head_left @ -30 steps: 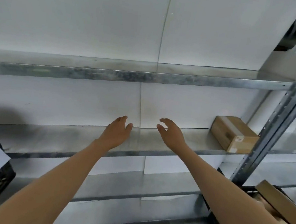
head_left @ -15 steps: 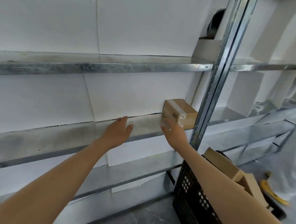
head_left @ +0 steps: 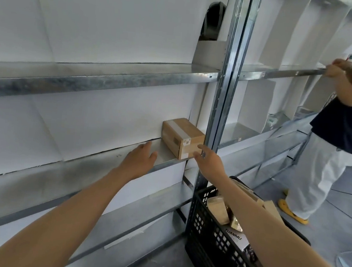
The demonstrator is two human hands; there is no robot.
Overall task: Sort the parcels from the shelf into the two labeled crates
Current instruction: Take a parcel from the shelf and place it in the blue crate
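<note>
A small brown cardboard parcel (head_left: 181, 137) with clear tape and a label sits at the right end of the middle metal shelf (head_left: 94, 168), against the upright post. My right hand (head_left: 208, 161) reaches to its near front corner, fingers spread and touching the box. To the parcel's left, my left hand (head_left: 140, 159) hovers flat over the shelf with fingers straight, a short gap from the box. A black plastic crate (head_left: 219, 251) on the floor below right holds several parcels.
The steel upright post (head_left: 221, 94) stands just right of the parcel. Another person (head_left: 340, 132) in a dark top and white trousers stands at the far right, hands on the neighbouring shelf. White boards back the shelves. Grey floor lies between crate and person.
The view has swung right, bringing the parcel, crate and the other person into sight. Both hands moved right along the shelf; my right hand went from the parcel's left front corner to its right front corner.
</note>
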